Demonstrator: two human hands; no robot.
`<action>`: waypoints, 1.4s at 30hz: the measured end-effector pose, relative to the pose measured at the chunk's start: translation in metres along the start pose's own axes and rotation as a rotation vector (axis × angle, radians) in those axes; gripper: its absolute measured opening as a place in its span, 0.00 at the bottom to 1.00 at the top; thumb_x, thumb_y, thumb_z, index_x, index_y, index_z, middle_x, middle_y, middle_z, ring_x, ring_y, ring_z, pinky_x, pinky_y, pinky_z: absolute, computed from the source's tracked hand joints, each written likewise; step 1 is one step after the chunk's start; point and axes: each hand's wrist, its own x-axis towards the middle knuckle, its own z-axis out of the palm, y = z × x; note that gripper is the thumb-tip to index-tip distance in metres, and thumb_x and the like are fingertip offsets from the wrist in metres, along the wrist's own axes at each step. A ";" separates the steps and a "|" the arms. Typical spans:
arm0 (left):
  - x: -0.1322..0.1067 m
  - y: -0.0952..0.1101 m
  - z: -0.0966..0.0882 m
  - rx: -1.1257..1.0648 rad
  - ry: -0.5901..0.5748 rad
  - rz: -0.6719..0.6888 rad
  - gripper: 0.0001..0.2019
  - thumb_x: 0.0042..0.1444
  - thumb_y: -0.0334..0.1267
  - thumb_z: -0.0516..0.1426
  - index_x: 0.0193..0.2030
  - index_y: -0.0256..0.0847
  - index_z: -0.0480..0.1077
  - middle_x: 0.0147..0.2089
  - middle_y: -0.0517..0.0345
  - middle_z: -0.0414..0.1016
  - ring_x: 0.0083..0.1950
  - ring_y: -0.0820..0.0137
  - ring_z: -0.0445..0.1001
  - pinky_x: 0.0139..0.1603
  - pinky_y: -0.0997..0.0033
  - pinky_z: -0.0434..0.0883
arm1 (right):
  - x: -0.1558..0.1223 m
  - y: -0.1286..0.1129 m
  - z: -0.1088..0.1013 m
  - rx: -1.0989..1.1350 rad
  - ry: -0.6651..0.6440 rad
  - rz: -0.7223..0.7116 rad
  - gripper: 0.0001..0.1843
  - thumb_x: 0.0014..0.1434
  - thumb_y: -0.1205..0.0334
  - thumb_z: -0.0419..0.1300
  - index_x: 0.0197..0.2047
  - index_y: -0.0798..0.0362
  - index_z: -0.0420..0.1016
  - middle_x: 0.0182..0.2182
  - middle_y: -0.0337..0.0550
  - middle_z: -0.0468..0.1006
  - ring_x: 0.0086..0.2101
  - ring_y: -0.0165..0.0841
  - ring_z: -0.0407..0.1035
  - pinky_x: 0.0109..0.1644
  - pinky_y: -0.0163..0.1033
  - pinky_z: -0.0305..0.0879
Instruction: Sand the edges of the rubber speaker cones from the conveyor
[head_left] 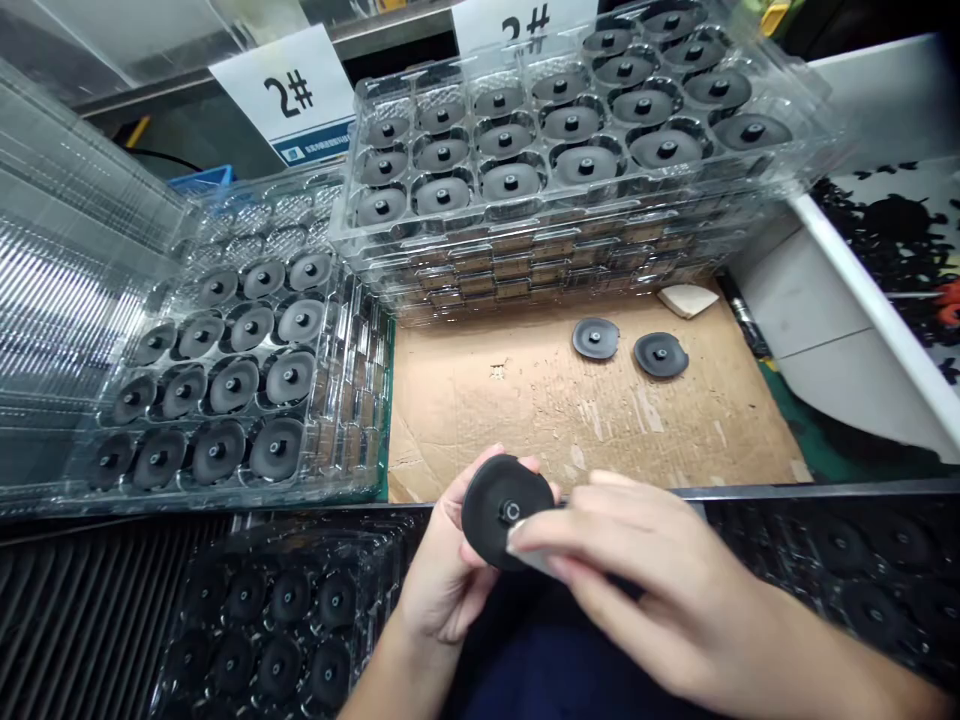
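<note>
My left hand [444, 570] is closed round a black round disc [501, 508] with a small metal hub at its centre, holding it up near the front edge of the bench. My right hand [652, 590] lies over the disc's lower right, fingers pressed together against it; a thin pale tool seems to be under the fingertips, but I cannot make it out. Two more black discs [596, 338] [661, 356] lie loose on the cardboard sheet [525, 400] behind my hands.
A stack of clear blister trays [817, 150] filled with discs stands at the back. Another filled tray stack [352, 400] sits at the left, with empty clear trays [67, 260] leaning beside it. Dark trays [285, 620] holding discs lie along the front. White "2#" signs [289, 92] stand behind.
</note>
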 end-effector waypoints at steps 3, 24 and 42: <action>0.001 -0.001 0.002 -0.014 -0.014 -0.042 0.29 0.30 0.40 0.72 0.45 0.46 0.75 0.45 0.58 0.80 0.46 0.69 0.77 0.48 0.77 0.71 | -0.006 -0.003 -0.011 -0.201 0.046 0.114 0.12 0.60 0.74 0.52 0.44 0.56 0.73 0.27 0.38 0.74 0.27 0.28 0.65 0.33 0.35 0.59; 0.004 0.003 0.005 -0.179 -0.205 -0.207 0.26 0.39 0.42 0.68 0.49 0.44 0.73 0.50 0.54 0.78 0.47 0.60 0.78 0.42 0.70 0.77 | -0.059 0.073 0.012 0.160 0.118 0.670 0.15 0.61 0.55 0.54 0.45 0.51 0.77 0.43 0.46 0.80 0.42 0.40 0.74 0.42 0.42 0.71; -0.004 0.001 0.006 0.057 0.078 0.008 0.30 0.34 0.43 0.70 0.48 0.45 0.74 0.47 0.57 0.79 0.49 0.64 0.75 0.52 0.72 0.70 | -0.001 0.008 -0.013 -0.127 0.186 0.028 0.17 0.60 0.75 0.53 0.49 0.52 0.73 0.32 0.40 0.77 0.31 0.30 0.68 0.36 0.36 0.62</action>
